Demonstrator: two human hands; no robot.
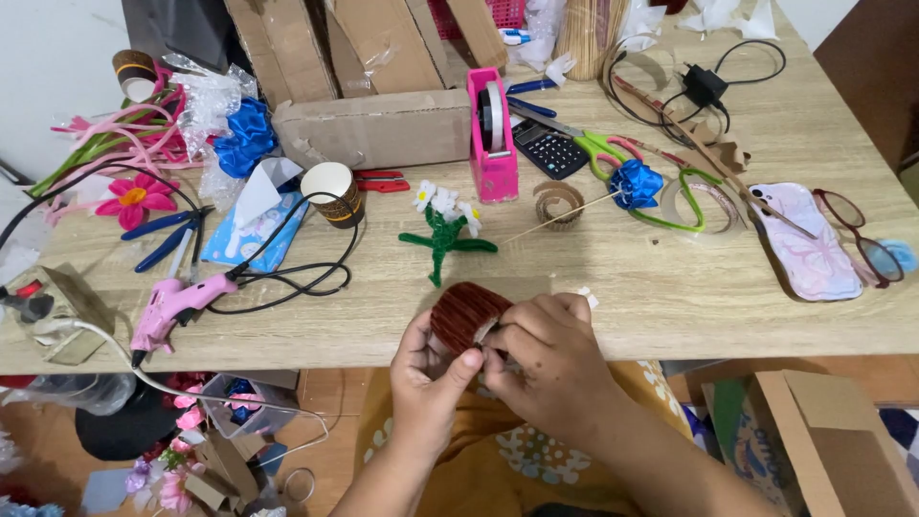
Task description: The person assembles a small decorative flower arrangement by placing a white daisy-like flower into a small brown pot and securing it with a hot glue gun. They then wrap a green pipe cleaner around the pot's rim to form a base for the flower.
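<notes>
Showing brown ribbed roll (466, 313) at lower centre of frame, over table edge (670, 330), pinched between left hand (426, 373) and right hand (548, 359), fingers closed narrowly on it; green pipe-cleaner flower (445, 230) just above, pink glue gun (177, 302) at left.

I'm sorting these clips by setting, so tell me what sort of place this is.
Most likely a home craft table for making artificial flowers. A pink hot glue gun and a pink tape dispenser lie on the wooden table, beside a finished pipe-cleaner flower, while both hands work a brown fuzzy roll.
</notes>
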